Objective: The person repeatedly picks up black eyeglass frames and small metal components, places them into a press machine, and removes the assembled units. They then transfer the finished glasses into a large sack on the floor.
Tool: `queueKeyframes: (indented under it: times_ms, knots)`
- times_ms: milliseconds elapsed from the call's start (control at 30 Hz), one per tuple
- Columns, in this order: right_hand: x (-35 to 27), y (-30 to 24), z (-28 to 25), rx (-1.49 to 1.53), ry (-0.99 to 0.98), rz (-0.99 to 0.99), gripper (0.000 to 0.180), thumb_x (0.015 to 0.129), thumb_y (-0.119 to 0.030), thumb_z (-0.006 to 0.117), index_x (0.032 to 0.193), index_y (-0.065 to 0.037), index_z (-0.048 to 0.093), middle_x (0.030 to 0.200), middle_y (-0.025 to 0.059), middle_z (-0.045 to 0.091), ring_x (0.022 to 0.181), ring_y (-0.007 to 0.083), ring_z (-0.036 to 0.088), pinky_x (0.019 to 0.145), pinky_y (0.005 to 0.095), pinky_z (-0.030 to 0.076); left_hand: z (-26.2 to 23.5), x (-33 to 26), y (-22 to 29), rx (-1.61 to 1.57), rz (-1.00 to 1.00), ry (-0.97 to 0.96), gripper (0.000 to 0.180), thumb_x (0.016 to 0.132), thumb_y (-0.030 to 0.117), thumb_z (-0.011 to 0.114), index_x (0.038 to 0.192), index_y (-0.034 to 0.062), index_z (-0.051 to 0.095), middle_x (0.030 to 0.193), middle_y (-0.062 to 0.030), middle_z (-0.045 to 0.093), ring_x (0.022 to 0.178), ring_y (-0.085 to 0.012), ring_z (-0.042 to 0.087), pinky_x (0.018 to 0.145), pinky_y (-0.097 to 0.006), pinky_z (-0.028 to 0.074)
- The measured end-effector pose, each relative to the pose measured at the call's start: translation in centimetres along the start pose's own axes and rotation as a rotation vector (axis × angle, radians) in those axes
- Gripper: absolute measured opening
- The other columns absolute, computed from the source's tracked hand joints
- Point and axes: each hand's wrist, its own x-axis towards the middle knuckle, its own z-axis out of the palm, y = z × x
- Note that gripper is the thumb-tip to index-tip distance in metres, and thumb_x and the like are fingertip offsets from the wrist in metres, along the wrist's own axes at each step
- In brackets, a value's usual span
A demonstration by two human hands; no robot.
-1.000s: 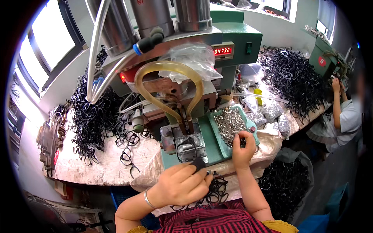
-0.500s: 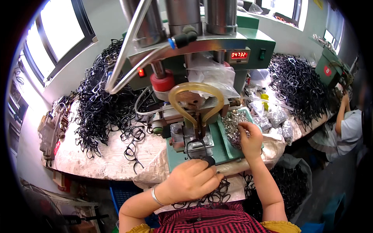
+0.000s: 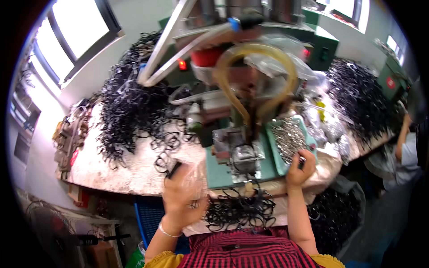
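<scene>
My left hand is over the table's front edge, left of the green press base. Motion smears its fingers. A dark piece shows at its fingertips; I cannot tell whether it is a finger cover or part of a frame. By the front right corner of a green tray of small metal parts, my right hand is closed in a pinch. What it pinches is too small to make out. No frame shows on the metal fixture under the yellowish tube loop. Black eyeglass frames lie at my lap.
Piles of black frames stand at the left and right. A few loose frames lie left of the press. Plastic bags sit right of the tray. A blue basket is below the table. A co-worker's arm shows far right.
My left hand has moved left, away from the fixture, and the frame that was at the fixture is gone from there. My right hand has drawn back from the metal parts toward the tray's near corner.
</scene>
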Motion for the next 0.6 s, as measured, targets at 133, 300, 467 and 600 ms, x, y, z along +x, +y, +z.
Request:
queueKeyframes:
  times_ms: [133, 300, 467, 600]
  knots:
    - [2.4, -4.2, -1.3, -0.167, -0.060, -0.038, 0.015, 0.078, -0.004, 0.071, 0.093, -0.005, 0.067, 0.093, 0.0110, 0.064, 0.091, 0.0303, 0.058, 0.089, 0.0397, 0.043, 3.5, 3.6, 3.0, -0.007, 0.263, -0.090, 0.045, 0.070, 0.008, 0.075, 0.113, 0.0173, 0.071, 0.133, -0.0183, 0.058, 0.118, -0.0373, 0.056, 0.105, -0.045, 0.039]
    - [1.9, -8.1, -5.3, 0.312, -0.623, 0.307, 0.017, 0.081, -0.015, 0.074, 0.094, -0.004, 0.071, 0.076, 0.0089, 0.065, 0.072, 0.0237, 0.061, 0.071, 0.0342, 0.048, 1.1, 0.9, -1.4, 0.171, 0.004, 0.267, 0.032, 0.079, -0.010, 0.061, 0.109, 0.0013, 0.064, 0.118, -0.0168, 0.065, 0.109, -0.0307, 0.061, 0.097, -0.042, 0.043]
    - [0.9, -12.3, -5.1, 0.258, -1.052, 0.465, 0.031, 0.077, -0.031, 0.079, 0.088, -0.004, 0.069, 0.072, 0.0088, 0.068, 0.064, 0.0214, 0.067, 0.060, 0.0327, 0.051, -2.3, -4.5, -12.2, 0.287, -0.634, 0.320, 0.018, 0.087, 0.007, 0.067, 0.103, 0.0011, 0.066, 0.102, -0.0124, 0.066, 0.094, -0.0278, 0.062, 0.088, -0.036, 0.047]
    - [1.3, -9.7, -5.7, 0.177, -0.952, 0.394, 0.015, 0.082, -0.015, 0.074, 0.082, -0.002, 0.068, 0.068, 0.0107, 0.065, 0.058, 0.0211, 0.062, 0.056, 0.0309, 0.048, 0.1, -6.5, -12.6, 0.531, -0.777, 0.066, 0.044, 0.081, 0.035, 0.078, 0.103, 0.0003, 0.061, 0.085, -0.0128, 0.064, 0.081, -0.0295, 0.062, 0.070, -0.040, 0.049]
